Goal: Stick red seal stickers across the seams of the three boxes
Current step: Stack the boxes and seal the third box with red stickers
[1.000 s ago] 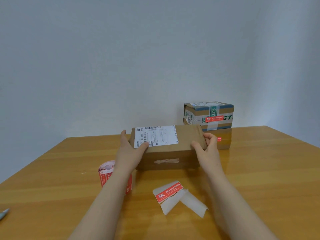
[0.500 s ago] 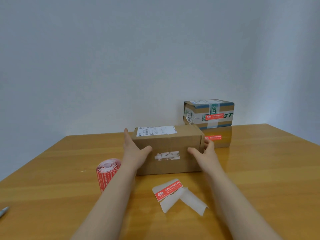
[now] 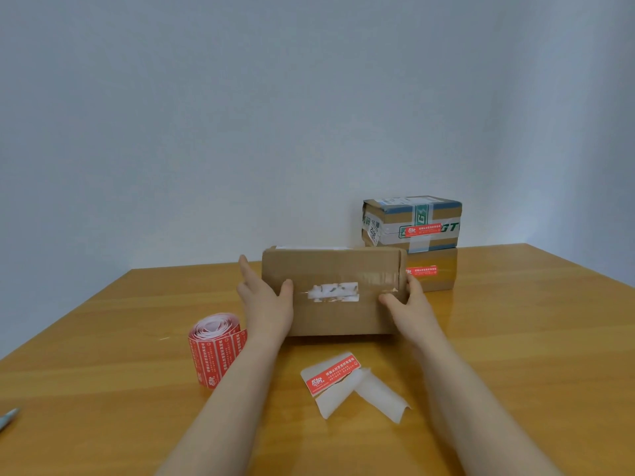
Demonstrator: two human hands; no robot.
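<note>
A long brown cardboard box [image 3: 330, 321] stands on the table at the middle, its taped seam with torn white label scraps [image 3: 333, 292] facing me. My left hand [image 3: 266, 304] grips its left end, thumb on the front face. My right hand [image 3: 409, 304] grips its right end the same way. A roll of red seal stickers [image 3: 216, 348] stands left of the box. One loose red sticker [image 3: 331, 372] lies on curled backing paper [image 3: 378, 395] in front. Behind at the right, a taped box [image 3: 412, 218] sits on a lower box [image 3: 438, 281], each bearing a red sticker.
The wooden table [image 3: 515, 355] runs to a pale wall at the back. A pen tip [image 3: 8, 415] pokes in at the lower left edge. The stacked boxes stand just behind the held box's right end.
Both hands have rolled the brown box towards me: the shipping label went from the front to the top, and the taped seam now faces me.
</note>
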